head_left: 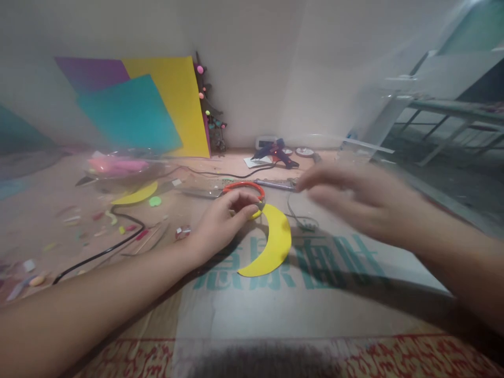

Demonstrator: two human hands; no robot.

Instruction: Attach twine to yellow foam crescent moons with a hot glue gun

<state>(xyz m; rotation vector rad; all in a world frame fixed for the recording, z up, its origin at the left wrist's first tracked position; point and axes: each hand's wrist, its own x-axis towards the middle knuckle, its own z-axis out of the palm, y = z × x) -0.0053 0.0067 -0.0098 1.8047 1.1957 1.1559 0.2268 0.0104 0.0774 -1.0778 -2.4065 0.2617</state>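
Observation:
My left hand (pixel 224 220) pinches a yellow crescent cutout (pixel 281 239), seemingly foam or paper, by its upper end between thumb and fingers. The crescent's curved body hangs over the printed sheet, its lower tip pointing left. Just behind this hand lie scissors (pixel 262 190) with orange-red handles and blades to the left. To the right, my right hand (pixel 354 199) hovers, blurred, with fingers stretched out and nothing visible in them. Its fingertips are close to a slim greyish-purple stick (pixel 275 185); I cannot tell whether they touch it.
A dark glue gun (pixel 277 153) stands by the wall. Coloured sheets (pixel 129 115) lean there beside a decorated branch (pixel 212 110). At left are another yellow crescent (pixel 137 194), a plastic bag of pink material (pixel 120 167), a black cord (pixel 118 244) and scattered scraps.

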